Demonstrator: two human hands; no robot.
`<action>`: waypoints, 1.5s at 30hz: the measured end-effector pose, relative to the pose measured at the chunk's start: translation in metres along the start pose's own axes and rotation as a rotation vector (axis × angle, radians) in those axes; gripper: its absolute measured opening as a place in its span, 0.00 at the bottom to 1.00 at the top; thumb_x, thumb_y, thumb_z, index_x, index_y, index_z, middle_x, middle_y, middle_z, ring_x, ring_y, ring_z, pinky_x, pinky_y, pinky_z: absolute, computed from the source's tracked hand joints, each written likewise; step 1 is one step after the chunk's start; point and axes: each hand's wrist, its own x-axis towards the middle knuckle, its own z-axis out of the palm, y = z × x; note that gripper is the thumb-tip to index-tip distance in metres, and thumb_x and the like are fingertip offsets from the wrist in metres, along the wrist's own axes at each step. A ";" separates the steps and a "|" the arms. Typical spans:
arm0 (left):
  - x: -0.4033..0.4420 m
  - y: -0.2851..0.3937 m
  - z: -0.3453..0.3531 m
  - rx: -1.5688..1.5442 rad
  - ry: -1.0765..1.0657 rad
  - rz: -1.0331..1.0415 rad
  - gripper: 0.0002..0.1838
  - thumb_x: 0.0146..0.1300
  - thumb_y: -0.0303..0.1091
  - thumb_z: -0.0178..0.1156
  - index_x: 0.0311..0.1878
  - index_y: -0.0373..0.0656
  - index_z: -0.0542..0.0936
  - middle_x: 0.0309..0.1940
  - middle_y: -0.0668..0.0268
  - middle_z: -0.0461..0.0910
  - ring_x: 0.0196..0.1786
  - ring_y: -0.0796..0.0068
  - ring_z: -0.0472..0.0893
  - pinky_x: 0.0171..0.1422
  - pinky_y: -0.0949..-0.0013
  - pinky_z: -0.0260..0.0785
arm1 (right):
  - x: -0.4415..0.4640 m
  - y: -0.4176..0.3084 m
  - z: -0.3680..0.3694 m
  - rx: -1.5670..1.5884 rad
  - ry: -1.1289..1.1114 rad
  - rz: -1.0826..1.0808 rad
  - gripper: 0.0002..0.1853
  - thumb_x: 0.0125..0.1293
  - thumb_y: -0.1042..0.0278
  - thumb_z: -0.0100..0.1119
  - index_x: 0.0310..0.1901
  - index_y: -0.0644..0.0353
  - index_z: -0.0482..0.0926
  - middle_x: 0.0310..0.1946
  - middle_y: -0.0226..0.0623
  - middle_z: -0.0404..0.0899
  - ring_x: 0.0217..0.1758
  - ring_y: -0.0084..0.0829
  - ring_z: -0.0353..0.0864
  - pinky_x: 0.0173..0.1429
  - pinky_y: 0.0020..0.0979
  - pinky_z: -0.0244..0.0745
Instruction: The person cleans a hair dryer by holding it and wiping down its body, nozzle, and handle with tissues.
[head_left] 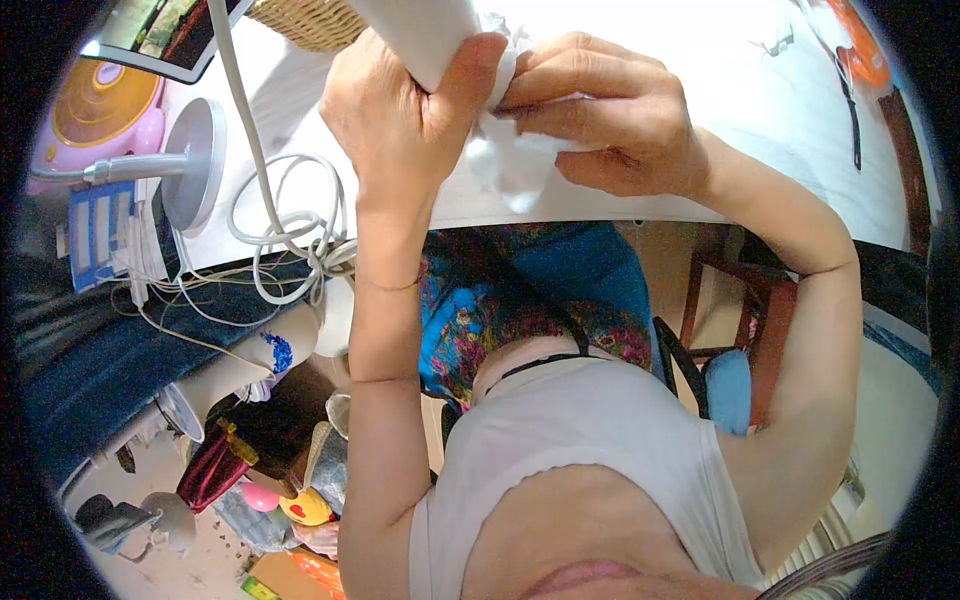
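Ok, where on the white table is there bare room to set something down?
The widest bare patch of the white table lies between the right hand and the thin black stick. A narrow one lies between the woven tan basket and the coiled white cable. Crowded: far left, around the round grey metal base.

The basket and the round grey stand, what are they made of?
The basket looks like straw or wicker, dull and tan, because you can see woven strands; it could be plastic made to match. The round grey stand looks like smooth metal or painted plastic, since it has an even, soft shine.
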 end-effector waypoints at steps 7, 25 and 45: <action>0.004 0.008 0.008 0.231 0.079 0.218 0.24 0.67 0.56 0.52 0.34 0.40 0.76 0.25 0.59 0.74 0.30 0.55 0.75 0.37 0.57 0.65 | -0.008 0.023 -0.006 0.102 0.168 0.289 0.11 0.69 0.67 0.59 0.43 0.67 0.83 0.35 0.39 0.83 0.36 0.29 0.81 0.39 0.28 0.75; -0.012 0.003 -0.004 0.076 0.088 0.136 0.28 0.56 0.58 0.67 0.34 0.35 0.82 0.31 0.59 0.80 0.40 0.61 0.75 0.41 0.61 0.66 | -0.018 0.052 -0.035 -0.176 0.178 0.633 0.28 0.60 0.51 0.65 0.55 0.63 0.73 0.50 0.47 0.74 0.57 0.41 0.74 0.61 0.40 0.72; -0.008 0.011 -0.003 -0.155 0.099 0.121 0.22 0.47 0.44 0.76 0.37 0.37 0.81 0.32 0.61 0.79 0.36 0.60 0.77 0.39 0.62 0.69 | -0.078 0.206 -0.174 -0.828 0.813 0.669 0.43 0.57 0.65 0.66 0.69 0.67 0.51 0.60 0.55 0.62 0.65 0.45 0.62 0.69 0.40 0.58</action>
